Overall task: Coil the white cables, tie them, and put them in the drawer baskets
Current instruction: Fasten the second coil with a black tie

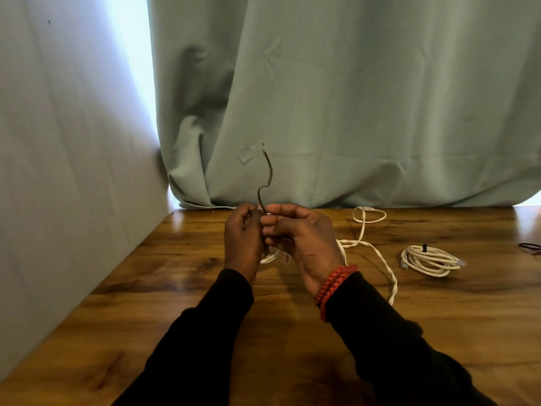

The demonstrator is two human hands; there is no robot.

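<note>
I see both hands raised together over the middle of the surface [205, 288]. The left hand [243, 238] has its fingers curled in a grip on the lower part of a dark twist tie [268, 177], and the right hand [301, 238] pinches the same tie just beside it, thumb and forefinger closed at the point where the tie comes out. The tie stands up from between the two hands in a wavy line, its free end against the curtain [351, 98].

Below the fingers I can make out part of a white cable [270, 256] bundled behind the hands; how neatly it is coiled I cannot tell, since the hands cover most of it. A loose white length [380, 256] runs from behind the right wrist across the surface, looping near the far edge and trailing back toward me.

The right wrist wears a red braided bracelet [335, 284], and both arms are in black sleeves [205, 332].

Further right, well apart from the hands, lies a second white cable coil [430, 259], already bound with a dark tie. At the far right edge a dark loop [530, 247] shows, too cut off to identify.

A pale wall [58, 142] borders the left side. I can read no writing or brand anywhere.
</note>
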